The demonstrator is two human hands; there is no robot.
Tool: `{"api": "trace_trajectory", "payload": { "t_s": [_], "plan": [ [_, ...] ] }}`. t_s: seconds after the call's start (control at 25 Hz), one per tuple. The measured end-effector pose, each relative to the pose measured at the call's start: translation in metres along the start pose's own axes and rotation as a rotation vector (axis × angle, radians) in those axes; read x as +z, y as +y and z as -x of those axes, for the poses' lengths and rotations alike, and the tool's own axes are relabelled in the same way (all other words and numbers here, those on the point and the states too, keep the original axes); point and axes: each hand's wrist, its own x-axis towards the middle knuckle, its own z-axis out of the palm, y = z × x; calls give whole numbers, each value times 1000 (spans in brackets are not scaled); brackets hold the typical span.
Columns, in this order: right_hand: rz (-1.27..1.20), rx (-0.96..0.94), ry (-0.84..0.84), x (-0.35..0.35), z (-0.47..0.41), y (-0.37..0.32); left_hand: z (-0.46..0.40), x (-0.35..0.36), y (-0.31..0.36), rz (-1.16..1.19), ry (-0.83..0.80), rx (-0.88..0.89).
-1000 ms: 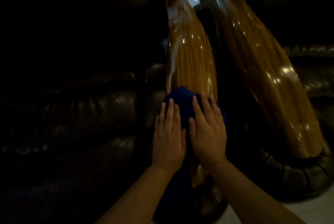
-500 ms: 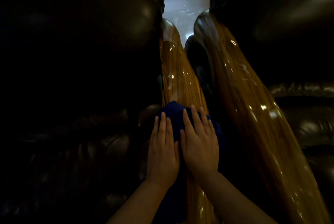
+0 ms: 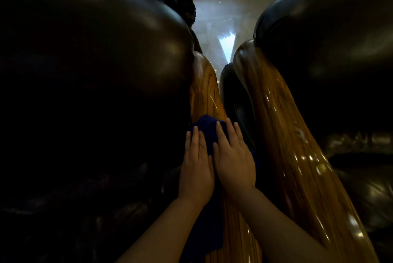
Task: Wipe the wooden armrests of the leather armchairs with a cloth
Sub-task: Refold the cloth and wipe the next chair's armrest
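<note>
Hands lie flat and side by side, left hand (image 3: pixel 196 169) and right hand (image 3: pixel 234 160) both open with fingers extended, pressing a blue cloth (image 3: pixel 207 133) onto the left wooden armrest (image 3: pixel 205 92) so the load spreads evenly. Toward 2 o'clock, the right armrest (image 3: pixel 297 156) lies uncovered. Compared with half a second earlier, the hands have slid farther toward 12 o'clock.

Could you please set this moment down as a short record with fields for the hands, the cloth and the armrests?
left hand: flat on the cloth, fingers spread
right hand: flat on the cloth, beside the left hand
cloth: dark blue, pressed on the left armrest
left armrest: glossy wood, being wiped
right armrest: glossy wood, untouched
armchairs: dark leather, side by side
</note>
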Motion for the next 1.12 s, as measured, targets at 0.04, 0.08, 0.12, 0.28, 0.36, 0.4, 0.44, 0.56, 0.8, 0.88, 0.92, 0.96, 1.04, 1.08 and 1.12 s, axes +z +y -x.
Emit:
{"api": "trace_trajectory", "payload": {
  "t_s": [0.04, 0.08, 0.12, 0.28, 0.36, 0.4, 0.44, 0.56, 0.8, 0.88, 0.92, 0.96, 1.04, 1.08, 1.12],
  "plan": [
    [-15, -3, -3, 1, -10, 1, -9, 0, 0, 8, -5, -10],
    [-33, 0, -10, 2, -21, 1, -19, -1, 0, 8, -11, -17],
    [-52, 9, -17, 3, -31, 1, -29, -2, -1, 3, -17, -18],
    [-134, 14, -38, 5, -70, 2, -68, -6, 3, -52, -19, 9],
    [-207, 25, -66, 7, -89, 6, -87, -7, 2, -98, -25, 21],
    [-254, 27, -80, 8, -98, 7, -95, -8, 0, -122, -25, 26],
    [-310, 29, -93, 10, -107, 8, -104, -8, -2, -154, -24, 30],
    [-433, 77, -159, 11, -133, 10, -131, -12, -7, -268, -65, 54],
    [-650, 128, -263, -22, -142, 31, -134, -37, -9, -321, -5, 156],
    [-632, 63, -300, -25, -131, 35, -127, -39, -7, -262, 20, 148],
    [-584, 46, -281, -23, -129, 36, -128, -40, -5, -234, 26, 126],
    [-535, 40, -244, -21, -126, 37, -128, -40, -3, -223, 36, 114],
    [-466, 21, -163, -21, -120, 38, -122, -43, 5, -256, 48, 138],
    [-424, 8, -131, -21, -116, 39, -117, -44, 7, -267, 40, 151],
    [-381, -2, -113, -24, -110, 41, -110, -45, 10, -268, 19, 146]
  ]
}}
